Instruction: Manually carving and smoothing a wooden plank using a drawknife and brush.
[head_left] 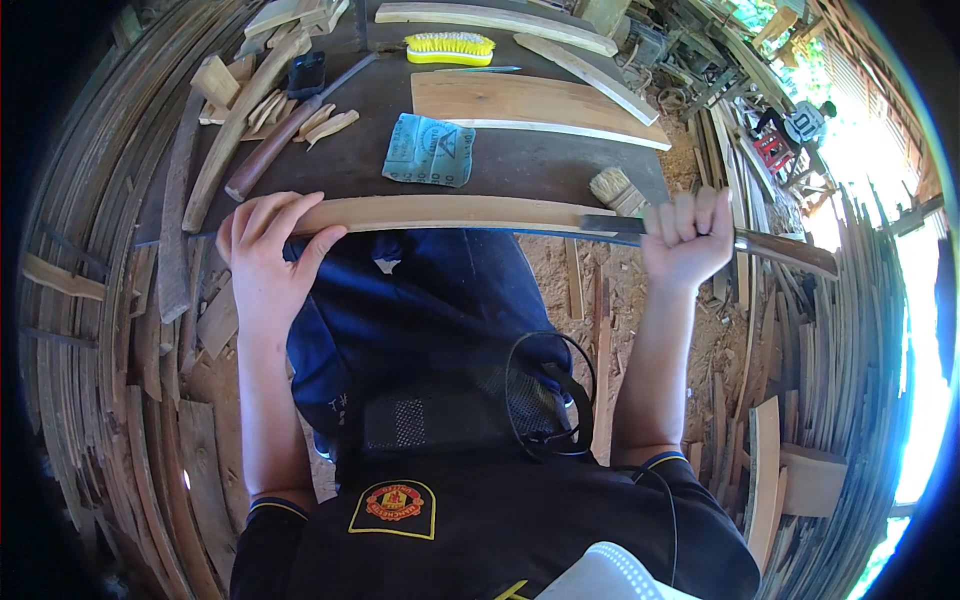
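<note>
Beyond held wood strip (440, 212), blue sandpaper (428, 150), apparently number-printed.

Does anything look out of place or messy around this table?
Mildly: wood scraps lie scattered over the ground, which looks untidy, and the blue sandpaper sits crooked on the dark table, its edges wavy. No liquid spill shows.

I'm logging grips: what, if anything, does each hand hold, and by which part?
The left hand holds the wooden strip by its left end; the right hand grips a wooden-handled tool around its middle.
</note>
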